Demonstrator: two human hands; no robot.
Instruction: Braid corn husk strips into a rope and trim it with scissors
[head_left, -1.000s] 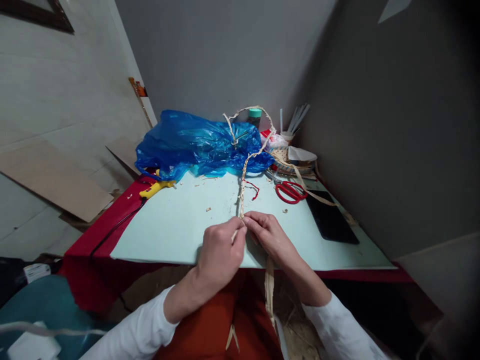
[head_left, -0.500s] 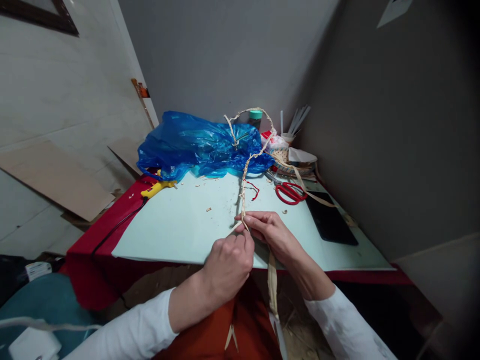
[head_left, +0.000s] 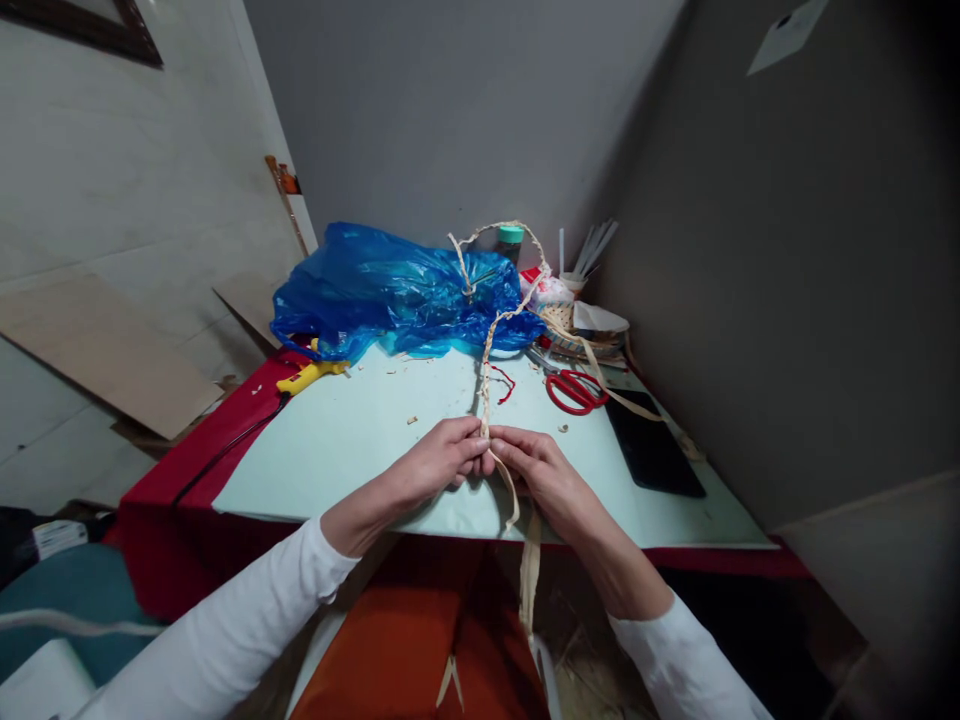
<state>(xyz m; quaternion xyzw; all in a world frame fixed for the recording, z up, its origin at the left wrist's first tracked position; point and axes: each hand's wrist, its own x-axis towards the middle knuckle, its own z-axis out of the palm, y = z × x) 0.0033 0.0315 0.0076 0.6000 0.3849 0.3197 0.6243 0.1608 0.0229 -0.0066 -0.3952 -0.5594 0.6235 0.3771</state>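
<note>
The person's left hand was closed at the fingertips on the near end of a pale braid, its thumb along the front of the strand. The right hand met it from the other side, thumb and forefinger pinching the same spot, so that the fingers of both hands were almost touching. From there a short loose strip curled down between the hands, and a longer, wider strip hung below the right hand, past the table edge.

The braid ran away from the fingers over a pale green sheet, then up across a blue plastic bag and round in a loop before a jar with a green lid. Whether its far end was tied to the bag could not be told. A bit of red thread lay just beside the braid.

To the right were red-handled scissors and, near them, a flat black object, with another pale strip lying across it. Behind stood a small basket and a cup of white sticks. At the left, a yellow glue gun rested by the sheet's edge, on a red cloth.
</note>
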